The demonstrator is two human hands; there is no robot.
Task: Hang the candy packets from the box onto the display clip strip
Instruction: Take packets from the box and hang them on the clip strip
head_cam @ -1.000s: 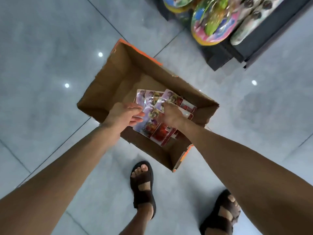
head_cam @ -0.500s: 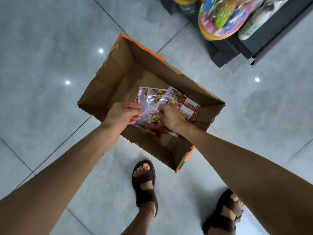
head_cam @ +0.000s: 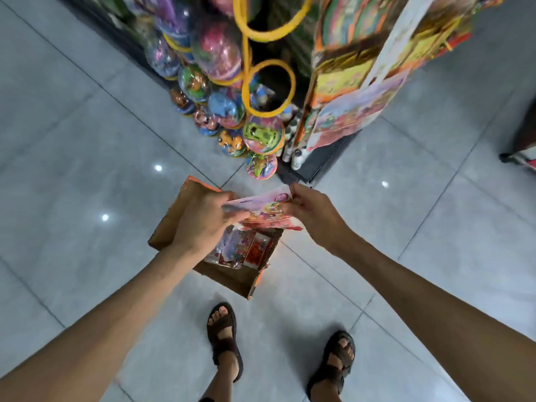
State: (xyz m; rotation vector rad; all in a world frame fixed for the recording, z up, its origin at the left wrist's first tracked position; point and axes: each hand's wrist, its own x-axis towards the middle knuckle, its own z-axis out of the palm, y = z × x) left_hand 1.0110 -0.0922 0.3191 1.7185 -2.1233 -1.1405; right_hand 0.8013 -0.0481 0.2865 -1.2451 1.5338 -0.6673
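1. Just ahead of the feet, the box (head_cam: 232,278) sits on the floor, with loose packets (head_cam: 246,252) lying inside.
2. Above it, the left hand (head_cam: 203,224) and right hand (head_cam: 311,216) each pinch one end of a candy packet (head_cam: 261,210), its long axis running across between them.
3. Farther off, ahead and to the right, hangs the display clip strip (head_cam: 390,44); the right hand looks nearer to it.

Two hands are seen: one left hand (head_cam: 203,224) and one right hand (head_cam: 313,216). There is one cardboard box (head_cam: 171,224). The held packets (head_cam: 261,210) are few and the loose packets (head_cam: 246,250) inside the box are several; the exact numbers are unclear. Two sandals (head_cam: 222,323) are near, and two yellow rings (head_cam: 269,62) are far.
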